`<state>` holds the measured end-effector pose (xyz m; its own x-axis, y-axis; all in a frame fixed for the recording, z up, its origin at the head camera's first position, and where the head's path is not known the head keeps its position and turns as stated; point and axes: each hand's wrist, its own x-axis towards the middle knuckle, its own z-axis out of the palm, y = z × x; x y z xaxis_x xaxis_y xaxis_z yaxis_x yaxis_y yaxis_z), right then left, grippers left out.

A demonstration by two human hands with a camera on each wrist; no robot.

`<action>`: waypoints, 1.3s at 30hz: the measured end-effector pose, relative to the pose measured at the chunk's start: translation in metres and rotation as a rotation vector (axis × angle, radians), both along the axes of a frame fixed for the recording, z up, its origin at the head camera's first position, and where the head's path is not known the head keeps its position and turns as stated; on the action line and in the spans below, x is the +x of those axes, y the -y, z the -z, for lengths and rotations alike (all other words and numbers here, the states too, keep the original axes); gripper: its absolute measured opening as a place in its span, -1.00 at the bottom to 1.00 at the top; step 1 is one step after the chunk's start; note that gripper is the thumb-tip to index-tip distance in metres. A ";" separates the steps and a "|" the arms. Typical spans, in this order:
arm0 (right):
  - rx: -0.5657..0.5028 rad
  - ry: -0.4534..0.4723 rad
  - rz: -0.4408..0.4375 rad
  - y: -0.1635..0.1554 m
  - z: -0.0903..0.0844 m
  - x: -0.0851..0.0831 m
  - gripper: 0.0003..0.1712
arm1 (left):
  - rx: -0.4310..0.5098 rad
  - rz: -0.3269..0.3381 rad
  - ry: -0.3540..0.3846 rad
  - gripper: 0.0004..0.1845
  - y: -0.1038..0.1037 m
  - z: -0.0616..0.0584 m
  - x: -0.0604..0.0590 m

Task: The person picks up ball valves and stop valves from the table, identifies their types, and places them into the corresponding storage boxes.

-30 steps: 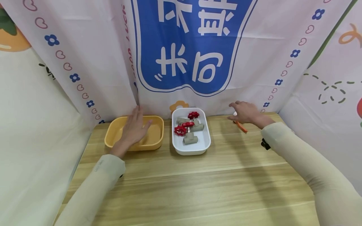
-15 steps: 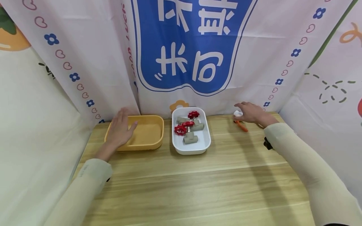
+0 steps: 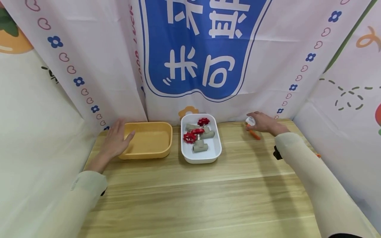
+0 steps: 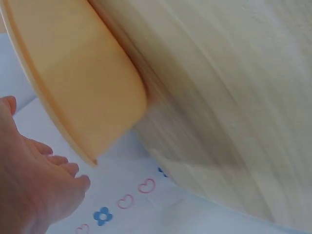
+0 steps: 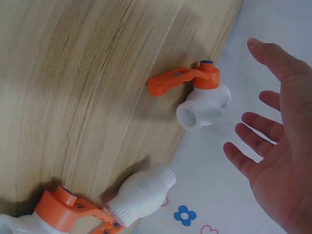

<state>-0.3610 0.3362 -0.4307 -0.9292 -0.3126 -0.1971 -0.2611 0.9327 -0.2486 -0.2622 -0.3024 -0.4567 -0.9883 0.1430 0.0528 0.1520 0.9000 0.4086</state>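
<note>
My left hand [image 3: 115, 140] is at the left end of a yellow tray [image 3: 146, 155], fingers extended. The left wrist view shows this hand [image 4: 39, 185] beside the tray's rim [image 4: 63, 129], holding nothing. My right hand [image 3: 263, 123] hovers by a white ball valve [image 3: 250, 121] with an orange lever. The right wrist view puts that ball valve [image 5: 204, 109] on the table near its far edge, with my loosely spread fingers apart from it. Two more white-and-orange ball valves, one [image 5: 144, 195] and another [image 5: 53, 214], lie close by.
Between the hands, a white tray [image 3: 200, 160] holds several grey stop valves [image 3: 200, 146] with red handwheels. A wooden table [image 3: 190, 198] spreads in front. Printed cloth [image 3: 193, 66] hangs behind and on both sides.
My left hand has moved left, from above the yellow tray to its left end. My right hand has shifted a little right and down, beside the white ball valve.
</note>
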 end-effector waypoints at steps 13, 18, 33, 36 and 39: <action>-0.055 -0.007 0.010 0.000 0.015 -0.008 -0.08 | 0.061 0.031 -0.006 -0.05 0.017 0.020 0.001; -0.063 -0.024 0.006 -0.001 0.022 -0.006 -0.09 | 0.079 0.025 -0.029 -0.06 0.023 0.026 0.003; -0.056 -0.042 -0.005 -0.008 0.038 -0.010 -0.03 | 0.218 -0.003 0.017 -0.12 0.032 0.036 0.011; -0.057 -0.041 -0.003 -0.009 0.038 -0.008 -0.02 | 0.224 -0.002 0.017 -0.14 0.031 0.036 0.009; -0.051 -0.046 -0.010 -0.009 0.039 -0.006 -0.02 | 0.220 -0.006 0.031 -0.15 0.027 0.036 0.007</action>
